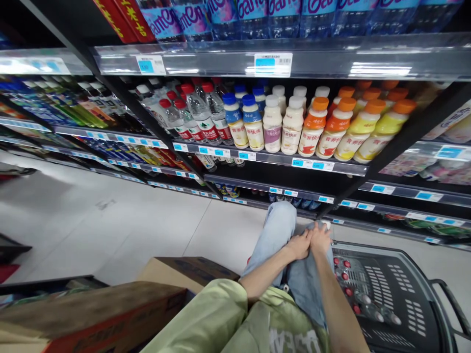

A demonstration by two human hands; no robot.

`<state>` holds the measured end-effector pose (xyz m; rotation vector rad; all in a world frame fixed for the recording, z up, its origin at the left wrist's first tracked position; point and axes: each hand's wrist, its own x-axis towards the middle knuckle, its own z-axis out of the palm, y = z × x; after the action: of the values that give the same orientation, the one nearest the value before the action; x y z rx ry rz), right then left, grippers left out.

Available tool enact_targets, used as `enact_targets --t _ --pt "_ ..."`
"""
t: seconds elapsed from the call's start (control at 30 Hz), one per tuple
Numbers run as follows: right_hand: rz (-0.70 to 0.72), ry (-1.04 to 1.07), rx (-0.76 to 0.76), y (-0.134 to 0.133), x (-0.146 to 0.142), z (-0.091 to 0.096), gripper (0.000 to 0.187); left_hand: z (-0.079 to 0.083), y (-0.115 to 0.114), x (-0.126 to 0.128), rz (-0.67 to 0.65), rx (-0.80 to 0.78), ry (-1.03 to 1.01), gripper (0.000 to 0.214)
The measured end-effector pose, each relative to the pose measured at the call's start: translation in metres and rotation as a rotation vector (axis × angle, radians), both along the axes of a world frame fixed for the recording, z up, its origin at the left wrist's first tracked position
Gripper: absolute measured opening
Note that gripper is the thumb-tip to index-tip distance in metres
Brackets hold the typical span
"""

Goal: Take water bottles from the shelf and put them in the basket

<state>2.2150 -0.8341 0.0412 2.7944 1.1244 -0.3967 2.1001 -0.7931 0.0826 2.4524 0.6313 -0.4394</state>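
My left hand (300, 245) rests on my jeans (274, 225) near the right knee, its fingers curled together and meeting the side of my right hand. Whether anything small is between them I cannot make out. On the same knee lies my right hand (320, 239), its fingers somewhat spread and pointing toward the shelves. A small white object (327, 224) shows just past those fingertips; its kind is unclear. In front stand milk drink bottles with orange caps (318, 127), white caps (273, 125) and blue caps (253, 122). Red-capped water bottles (200, 113) stand left of them.
A dark shopping basket (401, 269) at my right holds several red-capped bottles (348, 291). Cardboard boxes (110, 304) stand at my left. Large blue-labelled bottles (253, 19) line the upper shelf (221, 56). Pale tiled floor (162, 220) runs along the shelves.
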Motion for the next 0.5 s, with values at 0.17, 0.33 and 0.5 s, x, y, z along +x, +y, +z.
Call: enact_targets --t 0.17,0.33,0.5 --pt "0.005 0.008 0.011 -0.001 0.001 0.000 0.053 0.011 0.003 -0.008 -0.014 0.024 -0.086 0.075" --pt "0.015 0.046 0.065 -0.002 0.001 0.003 0.055 0.018 0.012 -0.023 0.084 -0.054 -0.317 0.049" --pt "-0.022 0.051 0.094 0.001 0.001 0.004 0.055 0.024 0.066 -0.043 0.316 -0.144 -0.650 0.034"
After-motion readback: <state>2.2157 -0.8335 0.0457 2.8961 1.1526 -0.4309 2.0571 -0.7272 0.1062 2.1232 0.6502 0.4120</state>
